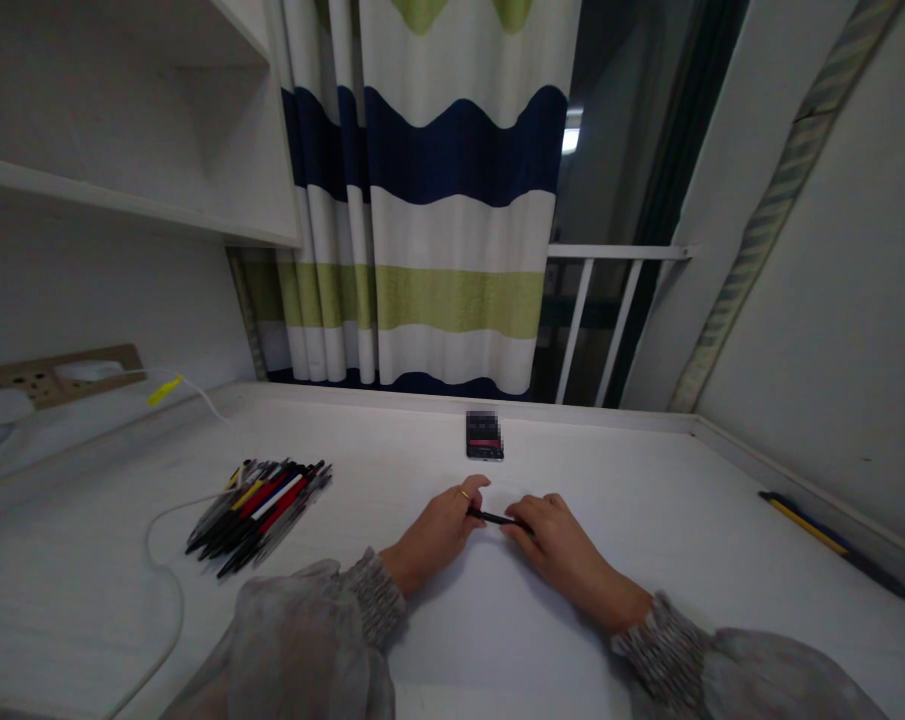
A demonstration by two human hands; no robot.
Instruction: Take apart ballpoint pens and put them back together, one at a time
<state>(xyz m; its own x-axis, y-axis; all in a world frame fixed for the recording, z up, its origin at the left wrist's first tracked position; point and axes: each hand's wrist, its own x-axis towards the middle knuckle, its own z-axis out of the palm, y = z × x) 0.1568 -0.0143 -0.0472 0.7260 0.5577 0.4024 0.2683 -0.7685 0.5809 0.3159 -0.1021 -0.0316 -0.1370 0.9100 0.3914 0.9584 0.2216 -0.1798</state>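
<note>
At lower centre of the frame, left hand (438,524) and right hand (558,537) grip a black pen (491,516), apparently manipulating it; the next move likely needs steady coordination.

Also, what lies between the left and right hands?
In the head view, a black pen spans the gap from the left hand to the right hand, held by both.
</note>
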